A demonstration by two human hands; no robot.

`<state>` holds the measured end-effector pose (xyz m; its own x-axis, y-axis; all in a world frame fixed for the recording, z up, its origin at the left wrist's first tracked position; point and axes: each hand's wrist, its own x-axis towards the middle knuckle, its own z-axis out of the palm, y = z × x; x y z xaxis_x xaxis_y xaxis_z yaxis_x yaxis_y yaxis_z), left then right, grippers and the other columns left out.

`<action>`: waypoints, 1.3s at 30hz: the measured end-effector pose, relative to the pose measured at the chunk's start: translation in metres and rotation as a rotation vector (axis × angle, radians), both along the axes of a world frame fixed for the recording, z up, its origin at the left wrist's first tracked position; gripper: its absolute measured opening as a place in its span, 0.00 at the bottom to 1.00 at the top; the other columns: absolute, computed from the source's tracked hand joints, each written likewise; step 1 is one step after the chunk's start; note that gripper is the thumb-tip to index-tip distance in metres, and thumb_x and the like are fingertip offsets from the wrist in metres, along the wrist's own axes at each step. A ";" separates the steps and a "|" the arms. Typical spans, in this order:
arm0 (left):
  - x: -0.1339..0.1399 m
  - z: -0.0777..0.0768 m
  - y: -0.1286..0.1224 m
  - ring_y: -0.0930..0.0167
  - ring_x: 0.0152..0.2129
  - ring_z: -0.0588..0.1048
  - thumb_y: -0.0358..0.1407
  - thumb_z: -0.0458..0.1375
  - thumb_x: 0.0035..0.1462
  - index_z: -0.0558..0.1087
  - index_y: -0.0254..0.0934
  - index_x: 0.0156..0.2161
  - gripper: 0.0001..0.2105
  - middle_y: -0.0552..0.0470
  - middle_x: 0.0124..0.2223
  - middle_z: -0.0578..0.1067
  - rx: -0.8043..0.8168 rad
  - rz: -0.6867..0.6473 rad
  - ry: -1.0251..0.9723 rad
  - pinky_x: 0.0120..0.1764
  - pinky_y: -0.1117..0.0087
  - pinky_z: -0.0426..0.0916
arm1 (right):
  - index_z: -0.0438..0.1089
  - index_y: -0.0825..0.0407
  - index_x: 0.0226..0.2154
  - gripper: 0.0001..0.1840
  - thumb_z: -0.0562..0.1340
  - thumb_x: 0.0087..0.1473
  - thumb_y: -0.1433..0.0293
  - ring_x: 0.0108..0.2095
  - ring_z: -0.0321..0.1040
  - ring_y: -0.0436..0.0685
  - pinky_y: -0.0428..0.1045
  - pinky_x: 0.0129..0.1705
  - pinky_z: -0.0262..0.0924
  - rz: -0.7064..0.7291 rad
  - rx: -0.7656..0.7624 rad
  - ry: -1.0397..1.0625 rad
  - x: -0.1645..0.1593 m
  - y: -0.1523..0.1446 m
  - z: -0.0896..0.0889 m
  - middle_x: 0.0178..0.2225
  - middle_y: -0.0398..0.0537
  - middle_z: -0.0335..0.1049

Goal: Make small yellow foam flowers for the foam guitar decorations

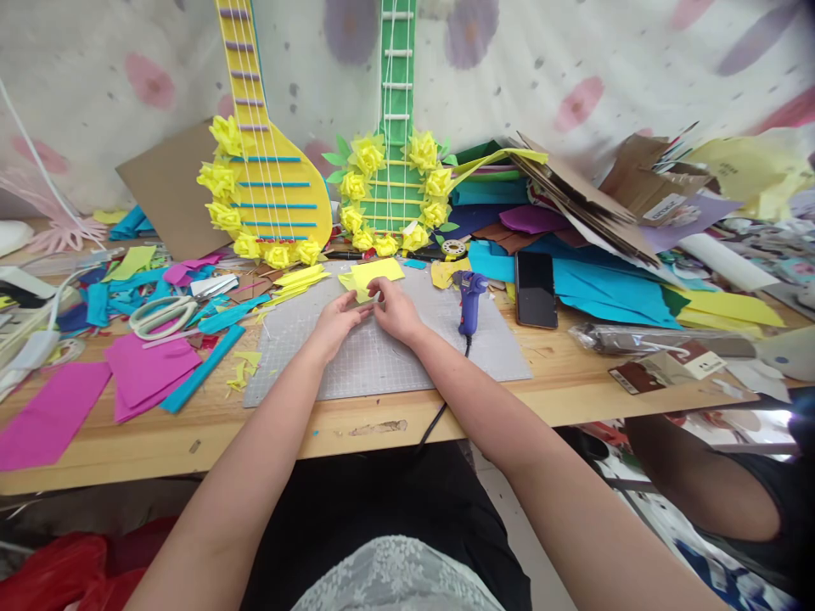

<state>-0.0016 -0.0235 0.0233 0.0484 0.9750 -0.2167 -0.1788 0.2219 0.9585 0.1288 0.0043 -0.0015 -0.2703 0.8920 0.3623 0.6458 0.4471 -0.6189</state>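
The left hand (340, 322) curls beside thin, square-cut yellow paper (385, 270) on the grey gridded cutting mat (382, 373); the right hand (396, 312) nearly meets it. I cannot tell what either grip pinches. Likely light, easily creased; best held by edges.

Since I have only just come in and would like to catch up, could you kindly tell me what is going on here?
A person's bare left hand and right hand meet over a grey gridded cutting mat, fingertips close together beside bright yellow paper; what they pinch is too small to tell. A purple glue gun lies on the mat, untouched. Behind stand a yellow instrument-shaped craft and a green one, both trimmed with yellow flowers.
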 end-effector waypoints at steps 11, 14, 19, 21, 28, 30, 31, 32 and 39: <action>0.001 0.005 -0.002 0.66 0.49 0.67 0.18 0.46 0.30 0.68 0.35 0.45 0.31 0.48 0.58 0.62 -0.074 -0.065 -0.060 0.41 0.67 0.72 | 0.61 0.54 0.39 0.16 0.49 0.46 0.79 0.40 0.57 0.57 0.50 0.41 0.52 -0.023 0.107 -0.230 -0.008 -0.004 0.006 0.38 0.50 0.65; 0.001 0.006 -0.002 0.67 0.47 0.69 0.19 0.46 0.29 0.69 0.36 0.44 0.31 0.49 0.56 0.65 -0.086 -0.057 -0.019 0.37 0.71 0.72 | 0.61 0.55 0.40 0.15 0.50 0.47 0.78 0.41 0.56 0.58 0.50 0.42 0.52 -0.044 0.118 -0.266 -0.009 -0.005 0.007 0.40 0.52 0.64; 0.001 -0.001 -0.001 0.67 0.38 0.71 0.22 0.49 0.35 0.68 0.36 0.46 0.28 0.46 0.52 0.67 -0.042 0.007 0.331 0.34 0.66 0.71 | 0.61 0.52 0.39 0.15 0.49 0.48 0.78 0.39 0.56 0.57 0.50 0.40 0.52 -0.061 0.092 -0.230 -0.007 -0.006 0.010 0.37 0.49 0.66; -0.001 -0.006 0.000 0.66 0.38 0.71 0.24 0.51 0.38 0.69 0.35 0.44 0.23 0.45 0.49 0.67 0.113 0.063 0.631 0.39 0.62 0.69 | 0.61 0.51 0.38 0.15 0.49 0.48 0.79 0.39 0.56 0.56 0.49 0.38 0.53 -0.063 0.064 -0.208 -0.005 -0.006 0.010 0.35 0.47 0.67; -0.010 -0.015 0.008 0.65 0.43 0.66 0.29 0.56 0.45 0.69 0.40 0.43 0.17 0.50 0.43 0.73 0.505 -0.023 1.058 0.44 0.64 0.63 | 0.59 0.50 0.38 0.16 0.52 0.43 0.78 0.36 0.59 0.54 0.47 0.37 0.53 -0.058 -0.026 -0.062 -0.003 0.001 -0.002 0.31 0.43 0.68; -0.010 -0.014 0.010 0.65 0.41 0.67 0.30 0.55 0.47 0.69 0.41 0.41 0.13 0.51 0.39 0.75 0.469 -0.020 1.080 0.40 0.65 0.63 | 0.58 0.50 0.39 0.17 0.54 0.42 0.76 0.34 0.59 0.52 0.47 0.36 0.54 -0.039 -0.055 -0.005 -0.002 0.003 -0.004 0.31 0.41 0.68; -0.010 -0.014 0.011 0.65 0.40 0.67 0.31 0.54 0.48 0.70 0.41 0.40 0.11 0.52 0.38 0.75 0.453 -0.013 1.088 0.39 0.65 0.63 | 0.57 0.50 0.39 0.18 0.54 0.41 0.76 0.33 0.59 0.51 0.47 0.36 0.54 -0.024 -0.069 0.022 -0.002 0.003 -0.004 0.31 0.41 0.68; -0.010 -0.013 0.011 0.65 0.40 0.68 0.31 0.53 0.49 0.70 0.41 0.39 0.10 0.52 0.37 0.75 0.436 -0.008 1.094 0.38 0.66 0.63 | 0.57 0.50 0.39 0.19 0.54 0.40 0.77 0.33 0.59 0.51 0.47 0.35 0.54 -0.010 -0.082 0.047 -0.001 0.004 -0.004 0.32 0.41 0.67; -0.009 -0.014 0.015 0.65 0.39 0.68 0.35 0.53 0.51 0.71 0.41 0.42 0.12 0.51 0.36 0.76 0.382 0.026 1.090 0.37 0.66 0.63 | 0.55 0.51 0.39 0.22 0.51 0.37 0.81 0.29 0.59 0.49 0.46 0.33 0.55 -0.047 -0.160 0.091 0.003 0.007 -0.002 0.33 0.42 0.69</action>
